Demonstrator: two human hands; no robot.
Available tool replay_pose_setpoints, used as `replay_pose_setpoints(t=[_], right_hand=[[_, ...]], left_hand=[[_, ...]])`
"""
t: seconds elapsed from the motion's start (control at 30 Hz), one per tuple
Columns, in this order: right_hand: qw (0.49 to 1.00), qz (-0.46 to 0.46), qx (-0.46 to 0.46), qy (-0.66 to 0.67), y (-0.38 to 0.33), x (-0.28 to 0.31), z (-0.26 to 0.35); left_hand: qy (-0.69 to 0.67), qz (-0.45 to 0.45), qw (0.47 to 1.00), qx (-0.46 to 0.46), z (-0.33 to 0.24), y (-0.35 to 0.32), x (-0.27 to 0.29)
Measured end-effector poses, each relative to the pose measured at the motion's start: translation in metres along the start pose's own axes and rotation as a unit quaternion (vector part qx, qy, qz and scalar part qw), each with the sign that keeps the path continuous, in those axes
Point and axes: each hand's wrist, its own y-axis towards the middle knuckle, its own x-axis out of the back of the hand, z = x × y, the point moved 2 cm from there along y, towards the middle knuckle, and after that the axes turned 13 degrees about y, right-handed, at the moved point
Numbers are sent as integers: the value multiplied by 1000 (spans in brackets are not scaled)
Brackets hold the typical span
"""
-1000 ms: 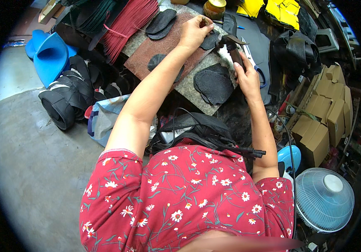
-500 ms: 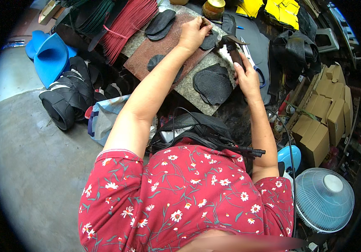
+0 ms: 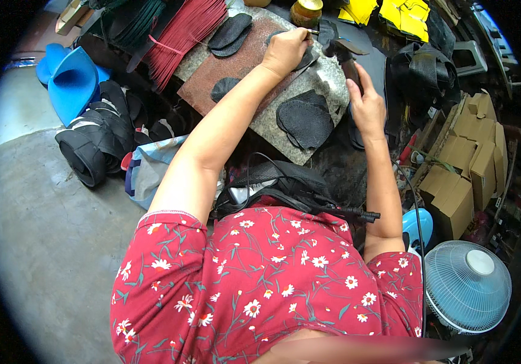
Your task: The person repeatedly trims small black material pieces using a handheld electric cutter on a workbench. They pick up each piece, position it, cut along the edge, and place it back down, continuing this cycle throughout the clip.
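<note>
My right hand [image 3: 368, 112] is wrapped round the dark handle of a hammer [image 3: 349, 68], raised over the right side of a speckled stone slab [image 3: 335, 87]. At the far edge of a reddish-brown sheet [image 3: 212, 73], my left hand [image 3: 287, 53] is closed with its fingertips pinched. What it pinches is too hidden to make out. Beside those fingers lies a black rounded piece [image 3: 305, 59]. Other black rounded pieces lie about: a pair [image 3: 231, 33] at the sheet's far left, one [image 3: 224, 88] partly behind my left forearm, and a stack [image 3: 306, 121] on the near slab.
A bundle of red strips [image 3: 184, 39] lies left of the sheet. Behind the slab stands a yellowish jar [image 3: 306, 12], with yellow pieces [image 3: 405, 18] to its right. Cardboard boxes [image 3: 463, 170] and a blue fan [image 3: 468, 288] stand at right. Blue foam shapes [image 3: 75, 85] are at left.
My right hand has moved slightly right with the hammer, whose handle now stands more upright. My left hand has shifted a little to the right along the sheet's edge.
</note>
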Motion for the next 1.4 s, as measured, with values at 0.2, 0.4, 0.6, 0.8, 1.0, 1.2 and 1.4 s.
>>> replay_pose_setpoints(t=[0.2,0.4,0.6,0.8,1.0,1.2,1.4], right_hand=[[998,58,12,-32,-9,-20,-9],[998,50,21,-34,-5,-23,-11],[999,47,17,-20,-7,-25,-14],[999,46,18,-12,-5,-26,-18],[998,60,-12,29,3,-11,-2],[935,-86,166,302,-4,37,38],[997,-3,-9,74,-3,7,16]], left_hand=[[-159,37,969,188,16,-4,-9],[-480,-55,796,364,29,-6,-10],[-321,66,906,268,25,-11,-11],[-339,46,897,281,27,-11,-17],[-247,46,947,203,20,-6,-5],[-18,22,1000,-8,-4,4,3],[-24,2,999,-34,-10,1,5]])
